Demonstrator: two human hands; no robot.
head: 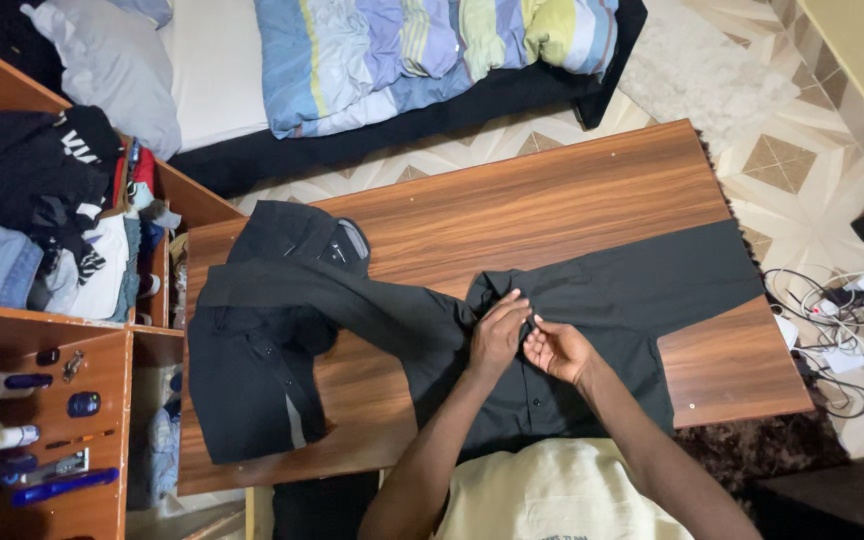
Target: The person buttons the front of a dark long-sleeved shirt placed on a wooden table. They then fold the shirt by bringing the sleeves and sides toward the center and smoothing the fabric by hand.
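One view only, from a camera on the person's head, looking almost straight down. The table (pixel 552 200) fills the middle of the frame, its far edge toward the top. Both forearms enter from the bottom edge, close beneath the lens. Shelves (pixel 62 350) lie left, floor (pixel 802 170) right, a bed (pixel 222 70) beyond.

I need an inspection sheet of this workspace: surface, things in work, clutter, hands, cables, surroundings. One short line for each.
Surface: wooden table, bare at its far side.
Things in work: black shirt lying flat, both hands at its button placket.
Clutter: second black shirt, crumpled, at the table's left end.
Hands: left hand and right hand pinch the placket, close together.
Cables: white cables tangled on the floor, right.
Surroundings: wooden shelf with folded clothes and small bottles, left; striped blanket on a mattress beyond.
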